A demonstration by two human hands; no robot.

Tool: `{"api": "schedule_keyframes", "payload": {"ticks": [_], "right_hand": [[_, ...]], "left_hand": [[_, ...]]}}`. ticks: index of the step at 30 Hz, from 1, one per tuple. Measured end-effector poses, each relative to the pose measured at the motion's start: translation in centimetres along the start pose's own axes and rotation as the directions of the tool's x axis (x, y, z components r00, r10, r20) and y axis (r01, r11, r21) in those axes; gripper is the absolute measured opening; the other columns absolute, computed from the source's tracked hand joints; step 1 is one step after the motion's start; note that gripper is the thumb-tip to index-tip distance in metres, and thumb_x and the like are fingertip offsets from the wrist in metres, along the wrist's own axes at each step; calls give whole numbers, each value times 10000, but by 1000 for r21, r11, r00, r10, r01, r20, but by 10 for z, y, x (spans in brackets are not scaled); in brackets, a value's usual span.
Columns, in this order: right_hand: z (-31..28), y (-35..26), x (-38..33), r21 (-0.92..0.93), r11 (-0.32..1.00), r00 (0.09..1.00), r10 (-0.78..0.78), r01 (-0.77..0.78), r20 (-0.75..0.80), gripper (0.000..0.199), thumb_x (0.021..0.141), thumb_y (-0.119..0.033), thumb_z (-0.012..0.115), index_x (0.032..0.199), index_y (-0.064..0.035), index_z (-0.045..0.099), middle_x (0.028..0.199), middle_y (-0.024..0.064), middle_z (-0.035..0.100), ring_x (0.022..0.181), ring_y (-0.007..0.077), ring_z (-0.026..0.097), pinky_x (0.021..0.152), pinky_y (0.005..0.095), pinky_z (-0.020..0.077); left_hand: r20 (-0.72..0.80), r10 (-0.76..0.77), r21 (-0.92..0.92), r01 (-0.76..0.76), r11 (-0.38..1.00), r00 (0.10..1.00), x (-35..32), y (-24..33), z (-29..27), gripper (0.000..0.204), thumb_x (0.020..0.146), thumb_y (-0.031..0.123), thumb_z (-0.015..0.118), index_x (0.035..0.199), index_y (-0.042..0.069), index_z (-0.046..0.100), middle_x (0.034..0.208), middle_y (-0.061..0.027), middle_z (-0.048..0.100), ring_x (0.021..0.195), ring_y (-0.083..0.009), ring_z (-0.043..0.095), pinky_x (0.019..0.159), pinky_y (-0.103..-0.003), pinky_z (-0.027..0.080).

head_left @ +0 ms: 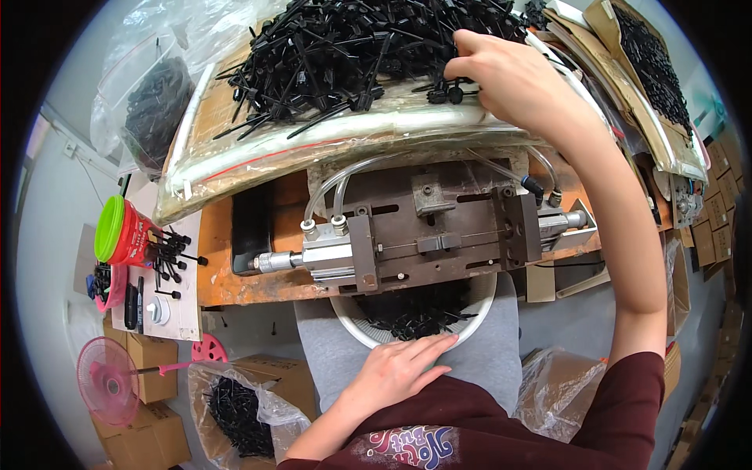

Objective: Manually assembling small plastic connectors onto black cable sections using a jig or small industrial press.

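My right hand (501, 78) reaches to the near right part of a large heap of black plastic parts (329, 55) with thin stems. Its fingers are curled in among the parts, and what they pinch, if anything, is hidden. Fingers stretched out, my left hand (395, 372) lies over the near rim of a white basket (352, 329) on my lap and grips nothing. More black stemmed parts (415, 313) fill that basket. Between the heap and the basket stands a metal clamping fixture (439, 223), with a small block (439, 242) at its middle.
Air tubes (337, 184) run to cylinders on the fixture. An orange-brown bench (227, 290) carries it. At left stand a red tub (129, 235) with a green rim and loose parts. A pink fan (108, 381), bagged parts (239, 415) and cartons (149, 439) are lower left.
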State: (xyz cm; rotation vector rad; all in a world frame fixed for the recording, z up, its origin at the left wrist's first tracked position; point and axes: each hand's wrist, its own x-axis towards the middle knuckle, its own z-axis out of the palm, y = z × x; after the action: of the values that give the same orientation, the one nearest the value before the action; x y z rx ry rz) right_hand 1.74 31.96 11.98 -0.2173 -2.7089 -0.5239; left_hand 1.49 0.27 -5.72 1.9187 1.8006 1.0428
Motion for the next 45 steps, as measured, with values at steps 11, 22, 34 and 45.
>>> {"api": "schedule_keyframes", "payload": {"ticks": [11, 22, 34, 45], "right_hand": [[0, 10, 19, 193, 981, 952, -67, 9, 298, 264, 666, 56, 667, 910, -32, 614, 968, 91, 651, 922, 276, 641, 757, 407, 521], [-10, 4, 26, 337, 942, 944, -105, -7, 313, 238, 685, 83, 635, 910, 18, 601, 885, 130, 661, 786, 280, 647, 705, 390, 519], [-8, -5, -6, 212, 962, 984, -176, 174, -11, 322, 740, 68, 635, 1045, -5, 563, 925, 143, 604, 924, 351, 619, 793, 429, 509], [-6, -108, -113, 370, 881, 848, -65, 297, -526, 324, 689, -30, 634, 998, 67, 639, 972, 187, 649, 715, 253, 623, 621, 351, 523]], "left_hand": [[-1, 33, -18, -33, 999, 999, -3, 3, 1, 413, 810, 234, 749, 1190, 104, 652, 1003, -54, 713, 749, -220, 691, 659, -312, 564], [7, 24, -45, -24, 999, 1000, -5, 4, 3, 317, 811, 224, 749, 1095, 97, 687, 997, -45, 718, 783, -212, 701, 672, -308, 567], [-36, 39, -66, -41, 997, 999, -7, 5, -1, 238, 799, 200, 762, 996, 77, 714, 1003, -56, 729, 793, -207, 710, 686, -302, 573], [-579, -186, -357, -42, 933, 794, 49, 33, -60, 349, 741, -101, 737, 1081, -61, 669, 1071, -179, 684, 946, -213, 688, 773, -296, 583]]}}
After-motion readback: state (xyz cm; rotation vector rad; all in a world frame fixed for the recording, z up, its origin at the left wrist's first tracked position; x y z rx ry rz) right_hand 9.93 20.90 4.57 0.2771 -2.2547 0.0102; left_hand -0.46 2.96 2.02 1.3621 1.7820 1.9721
